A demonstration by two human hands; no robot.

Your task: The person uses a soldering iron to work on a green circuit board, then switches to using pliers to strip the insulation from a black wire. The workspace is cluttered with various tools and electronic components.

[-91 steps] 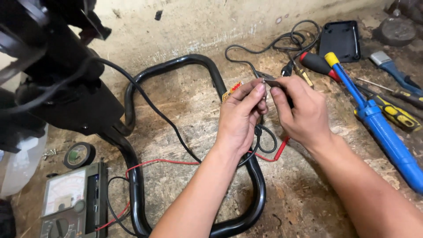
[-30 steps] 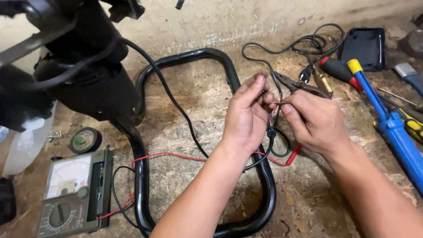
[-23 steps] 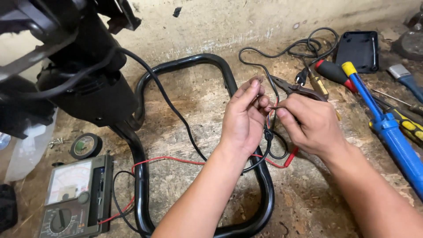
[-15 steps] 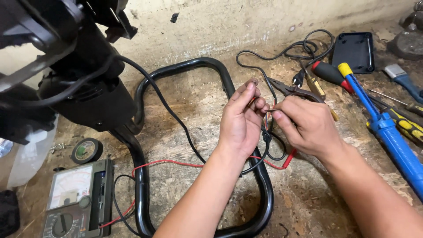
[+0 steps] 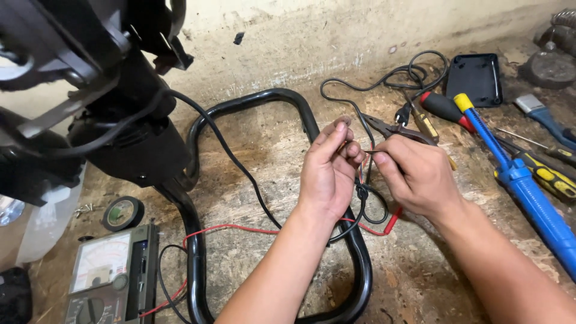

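Two hands worked above the black tube frame (image 5: 354, 252). The left hand (image 5: 327, 174) pinched one thin black wire (image 5: 363, 191) with fingers (image 5: 351, 150) nearly closed; the right hand (image 5: 417, 177) closed its fingers around one pair of pliers (image 5: 390, 129). One multimeter (image 5: 111, 276) lay left of the frame on the worktop (image 5: 264, 144).

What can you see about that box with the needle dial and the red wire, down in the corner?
The grey, box-shaped analogue meter lies flat on the rough worn workbench, at the lower left and partly cut off by the picture's edge. It has a pale dial window above and a round selector knob below, with a dark side panel. A thin red wire and a black one run from its side. No hand touches it.
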